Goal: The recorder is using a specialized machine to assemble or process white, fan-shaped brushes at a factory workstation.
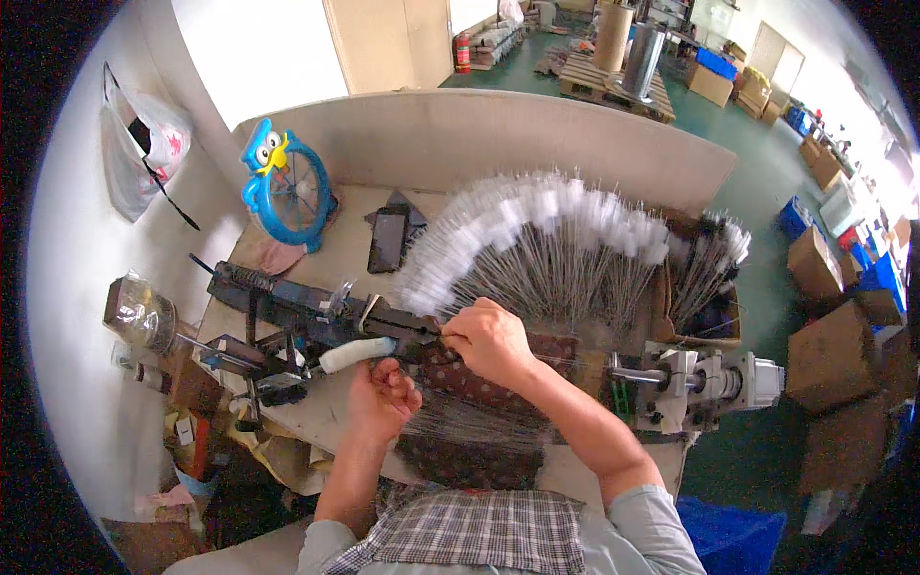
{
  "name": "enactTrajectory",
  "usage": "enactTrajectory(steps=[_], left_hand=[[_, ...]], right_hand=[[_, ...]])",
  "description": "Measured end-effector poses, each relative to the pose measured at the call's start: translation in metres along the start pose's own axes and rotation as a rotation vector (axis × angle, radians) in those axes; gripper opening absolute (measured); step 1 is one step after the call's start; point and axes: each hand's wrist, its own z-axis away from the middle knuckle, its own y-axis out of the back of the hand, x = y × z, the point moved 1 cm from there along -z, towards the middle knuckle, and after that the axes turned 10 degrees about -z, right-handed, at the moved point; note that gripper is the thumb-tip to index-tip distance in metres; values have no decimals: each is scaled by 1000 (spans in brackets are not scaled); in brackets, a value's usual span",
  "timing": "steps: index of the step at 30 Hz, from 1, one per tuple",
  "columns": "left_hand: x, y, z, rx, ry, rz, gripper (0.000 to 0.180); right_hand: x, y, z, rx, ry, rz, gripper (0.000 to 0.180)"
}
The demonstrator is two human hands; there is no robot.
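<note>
My right hand [489,340] is closed in a pinch at the right end of a long black metal machine [316,311] on the bench. What its fingertips hold is hidden. Just below that end, my left hand [385,398] is turned partly palm up with its fingers curled; whatever they may hold cannot be made out. A white padded cylinder [350,356] with a pale blue end lies right above the left fingers. Beneath my hands, loose thin wires [479,422] lie across a dark dotted cloth [470,465]. Beyond them, many white-tipped wire brushes [546,216] spread in a fan.
A blue cartoon-bird fan [287,192] and a phone [388,240] are at the back left. Dark brushes [709,259] stand in a carton at right, behind a metal shaft-and-motor unit [700,379]. A low partition [383,139] borders the bench's far side.
</note>
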Motion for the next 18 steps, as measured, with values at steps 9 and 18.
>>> enactTrajectory(steps=[9,18], left_hand=[[-19,-18,-13,259,-482,-1698,41],[-51,-13,-31,-21,-264,-748,15]], right_hand=[[-14,3,-6,-71,-77,172,9],[-27,35,39,82,35,48,15]])
